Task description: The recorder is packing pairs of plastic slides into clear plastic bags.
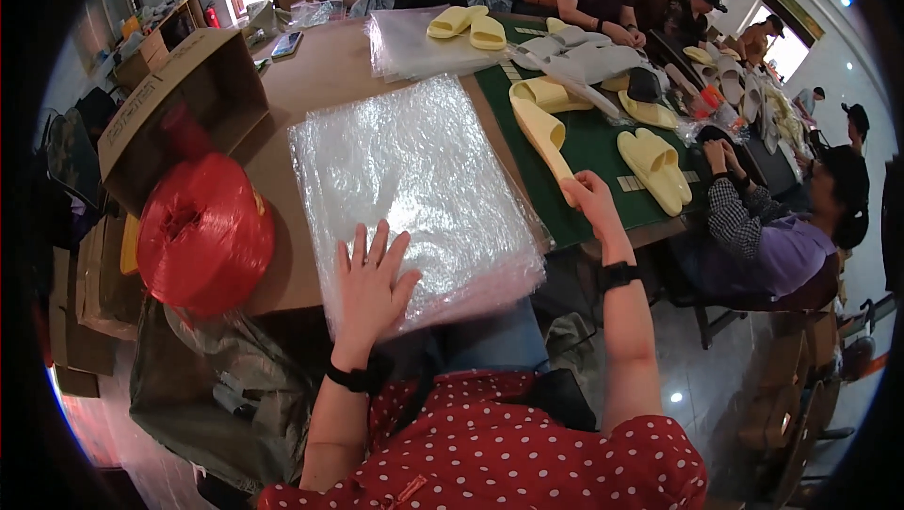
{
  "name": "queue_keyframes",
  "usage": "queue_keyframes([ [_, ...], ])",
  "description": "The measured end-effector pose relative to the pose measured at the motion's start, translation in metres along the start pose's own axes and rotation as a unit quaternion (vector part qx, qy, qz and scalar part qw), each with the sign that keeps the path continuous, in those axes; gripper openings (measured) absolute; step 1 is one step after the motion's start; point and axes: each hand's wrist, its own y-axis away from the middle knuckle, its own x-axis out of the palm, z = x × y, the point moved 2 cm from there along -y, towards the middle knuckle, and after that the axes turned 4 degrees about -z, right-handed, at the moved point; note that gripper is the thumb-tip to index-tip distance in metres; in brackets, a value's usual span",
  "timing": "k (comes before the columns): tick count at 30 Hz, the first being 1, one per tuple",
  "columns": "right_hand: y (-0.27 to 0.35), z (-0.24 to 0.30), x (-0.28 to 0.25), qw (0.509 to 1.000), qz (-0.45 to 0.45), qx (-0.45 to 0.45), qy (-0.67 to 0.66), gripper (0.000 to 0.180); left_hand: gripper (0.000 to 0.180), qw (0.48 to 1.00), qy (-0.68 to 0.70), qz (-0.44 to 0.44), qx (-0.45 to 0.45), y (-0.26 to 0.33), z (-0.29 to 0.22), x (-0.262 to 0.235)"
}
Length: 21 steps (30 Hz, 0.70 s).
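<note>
My left hand [372,279] lies flat with fingers spread on a thick stack of clear plastic bags [414,152], which reaches the table's near edge. My right hand [590,199] is closed on the near end of a pale yellow slipper [540,133], tilted up over the green belt. Just behind it sits another yellow slipper [549,94]. To the right of my right hand, a pair of yellow slippers [653,169] rests on the green belt [589,213].
A big red roll of plastic twine [202,232] and an open cardboard box [179,100] stand at left. More bags [405,44] and yellow slippers [468,25] lie farther back, with grey slippers [584,58] beyond. Co-workers sit along the belt; one [782,218] is at right.
</note>
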Motion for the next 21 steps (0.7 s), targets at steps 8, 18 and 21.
queue_keyframes([
  [8,0.079,0.032,-0.016,0.980,0.038,-0.038,-0.189,0.027,0.054,1.000,-0.004,-0.023,0.006,0.009,0.001,0.004],
  [18,0.044,0.002,-0.055,0.931,-0.003,-0.291,0.220,0.046,0.055,1.000,0.001,-0.018,0.005,0.006,0.001,0.005],
  [21,0.027,-0.016,-0.054,0.925,0.026,-0.269,0.269,0.048,0.055,1.000,-0.007,-0.012,0.001,0.007,0.004,0.004],
])
